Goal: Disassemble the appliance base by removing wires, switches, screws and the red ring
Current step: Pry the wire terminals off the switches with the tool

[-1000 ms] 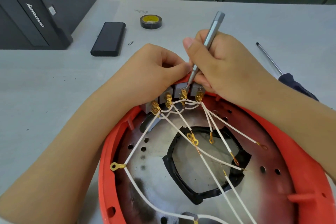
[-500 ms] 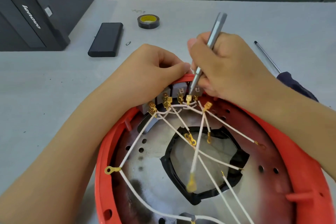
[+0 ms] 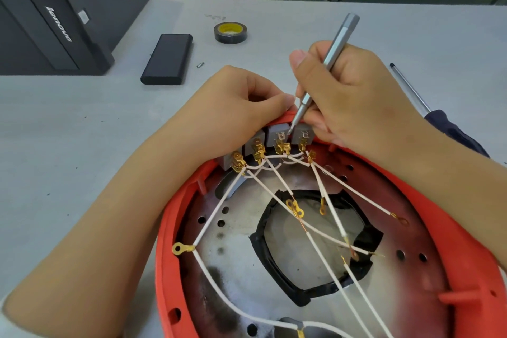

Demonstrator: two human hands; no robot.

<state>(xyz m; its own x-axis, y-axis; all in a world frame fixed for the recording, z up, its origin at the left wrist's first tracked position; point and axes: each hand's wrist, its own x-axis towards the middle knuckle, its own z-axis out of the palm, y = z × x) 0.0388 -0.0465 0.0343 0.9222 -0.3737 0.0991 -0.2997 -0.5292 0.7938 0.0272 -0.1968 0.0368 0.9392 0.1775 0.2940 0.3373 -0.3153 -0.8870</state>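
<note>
Right hand (image 3: 354,96) gripping driver (image 3: 323,68) like a pen, long axis steep, tip down between two switches (image 3: 278,134) at far rim of red ring (image 3: 164,241), left hand (image 3: 241,107) curled on rim just beside, wires (image 3: 274,181) fanning toward the person.

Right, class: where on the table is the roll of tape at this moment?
In the head view, the roll of tape lies flat on the grey table, beyond both hands, just right of the black case.
</note>
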